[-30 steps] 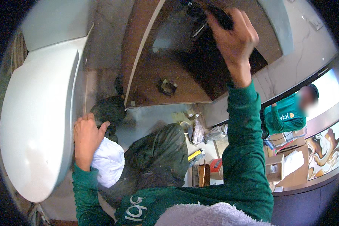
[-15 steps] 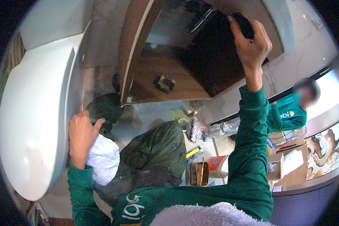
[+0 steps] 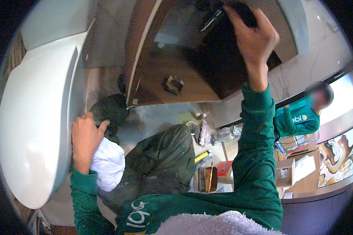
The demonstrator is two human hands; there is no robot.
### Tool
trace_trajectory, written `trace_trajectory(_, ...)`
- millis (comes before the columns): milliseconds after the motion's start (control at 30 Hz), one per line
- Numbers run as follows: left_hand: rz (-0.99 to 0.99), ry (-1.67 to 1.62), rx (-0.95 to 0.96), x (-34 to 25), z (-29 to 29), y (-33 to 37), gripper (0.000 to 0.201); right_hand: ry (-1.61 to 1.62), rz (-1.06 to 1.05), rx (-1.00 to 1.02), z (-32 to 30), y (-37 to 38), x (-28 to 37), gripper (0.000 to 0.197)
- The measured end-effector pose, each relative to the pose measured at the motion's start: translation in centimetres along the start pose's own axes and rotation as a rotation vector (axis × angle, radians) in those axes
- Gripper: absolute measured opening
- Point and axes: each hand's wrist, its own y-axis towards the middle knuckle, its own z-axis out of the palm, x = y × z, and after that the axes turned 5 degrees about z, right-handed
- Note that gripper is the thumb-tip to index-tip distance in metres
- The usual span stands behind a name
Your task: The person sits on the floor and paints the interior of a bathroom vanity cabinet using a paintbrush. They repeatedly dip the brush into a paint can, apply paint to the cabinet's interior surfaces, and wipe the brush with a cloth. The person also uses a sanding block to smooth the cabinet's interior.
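In the head view, the right hand point(image 3: 255, 37) grasps a dark, rounded pad-like object point(image 3: 243, 15) between thumb and fingers, over the far right part of a brown wood-panelled cabinet point(image 3: 196, 84). At the left, the left hand point(image 3: 86, 137) is just beside a glossy white toilet point(image 3: 35, 125), thumb spread, fingers bent; whether they grip anything, I cannot tell.
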Motion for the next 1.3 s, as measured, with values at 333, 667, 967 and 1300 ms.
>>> trace_trajectory(333, 0.026, -0.017, -0.042, 0.0, 0.1, 0.0, 0.046, -0.103, -0.070, -0.053, -1.2, -1.9, -6.3, 0.028)
trace_trajectory(667, 0.062, -0.023, -0.073, -0.1, -0.2, -0.1, 0.048, 0.341, 0.456, 0.222, -4.8, -13.3, -5.2, 0.043)
trace_trajectory(967, -0.011, -0.016, -0.011, -1.0, -1.0, -0.1, 0.048, 0.381, 0.477, 0.050, -2.1, -9.9, -4.6, 0.089)
trace_trajectory(1300, -0.024, 0.025, -0.050, -0.6, -0.4, 0.0, 0.051, 0.667, 0.665, -0.044, 1.2, -12.5, -4.1, 0.046)
